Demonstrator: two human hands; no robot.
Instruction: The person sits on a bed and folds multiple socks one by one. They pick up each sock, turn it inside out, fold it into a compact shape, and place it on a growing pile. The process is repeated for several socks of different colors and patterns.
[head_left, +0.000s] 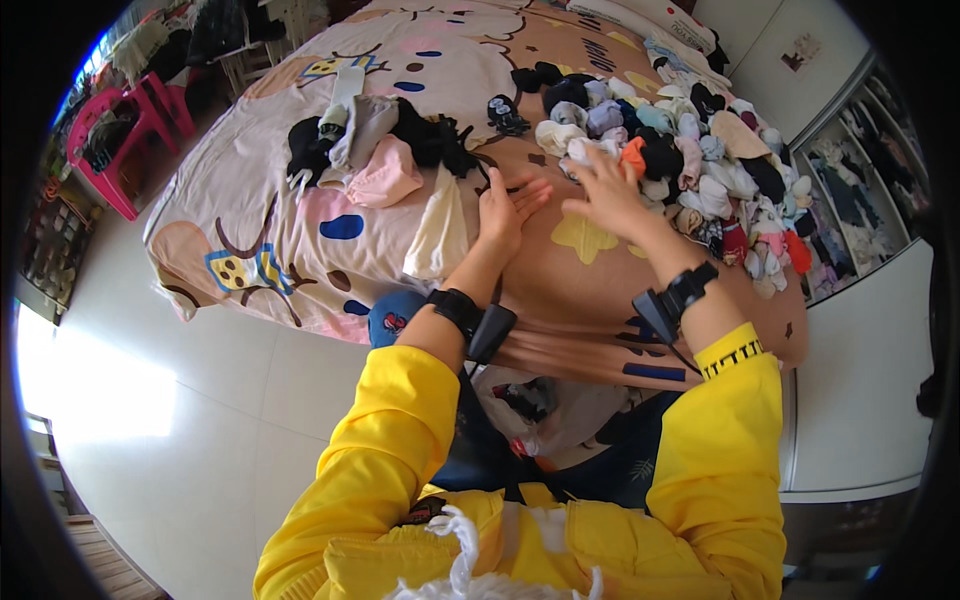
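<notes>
Over the bed my left hand (510,208) is open, palm turned inward, with nothing in it. It is nearest to a cream cloth piece (440,225) and some black garments (425,135). My right hand (608,198) reaches to the near left edge of a large heap of rolled socks (715,180), fingers spread. Its fingertips overlap white socks (563,138) and lie beside an orange one (633,155); whether they touch is unclear. A black balled pair (507,116) sits apart, left of the heap. Loose pink (386,175) and grey (364,128) pieces lie further left.
A patterned sheet (585,285) covers the bed. On the left stands a pink plastic chair (125,140) with dark clothes on it, beside the tiled floor (215,420). To the right is an open-sided wardrobe (860,190) holding clothes. Black devices (672,303) are strapped to both forearms.
</notes>
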